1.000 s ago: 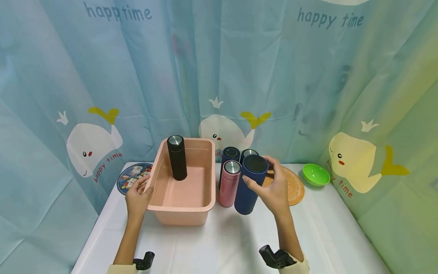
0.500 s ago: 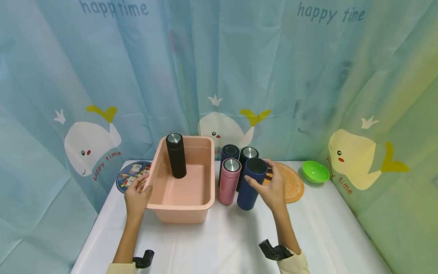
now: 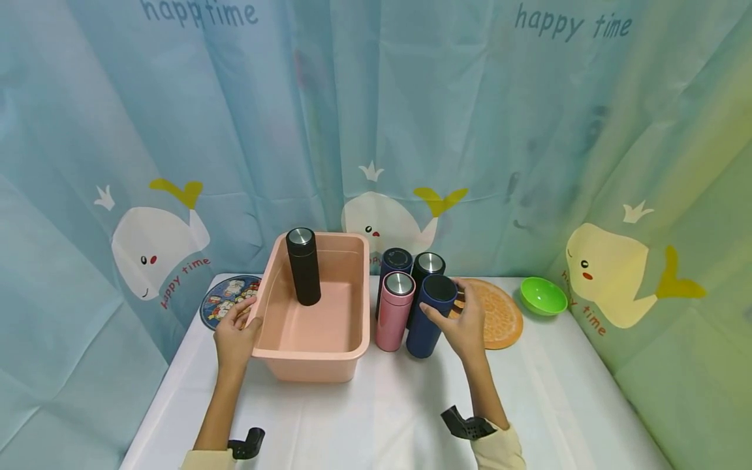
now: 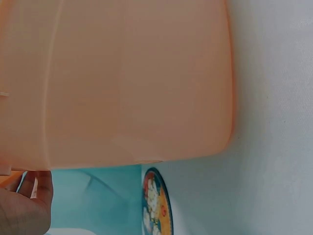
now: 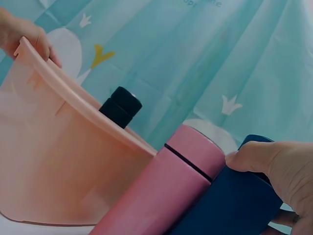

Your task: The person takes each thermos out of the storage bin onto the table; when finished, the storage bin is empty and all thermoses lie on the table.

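My left hand [image 3: 236, 331] grips the left rim of a peach plastic basin [image 3: 311, 369]; the right wrist view shows its fingers curled over that rim. Inside the basin, toward the back left, a black thermos bottle [image 3: 305, 274] stands upright. With thumb in front and fingers mostly hidden behind, my right hand [image 3: 468, 324] holds a dark blue thermos bottle [image 3: 427, 323] near its top. Close at its left stands a pink thermos bottle [image 3: 393, 320] with a silver lid. A black bottle [image 3: 428, 262] and a navy bottle [image 3: 396, 259] stand behind these two.
Behind my right hand lies a round orange-slice mat [image 3: 502, 320]. A green bowl [image 3: 543, 296] sits at the back right. Partly under the basin's left side is a round patterned mat [image 3: 222, 295]. A blue curtain [image 3: 411, 117] closes off the back of the white table [image 3: 376, 424].
My right hand has lowered the blue thermos bottle slightly and moved it back, in beside the pink one. The left hand and basin have stayed in place.
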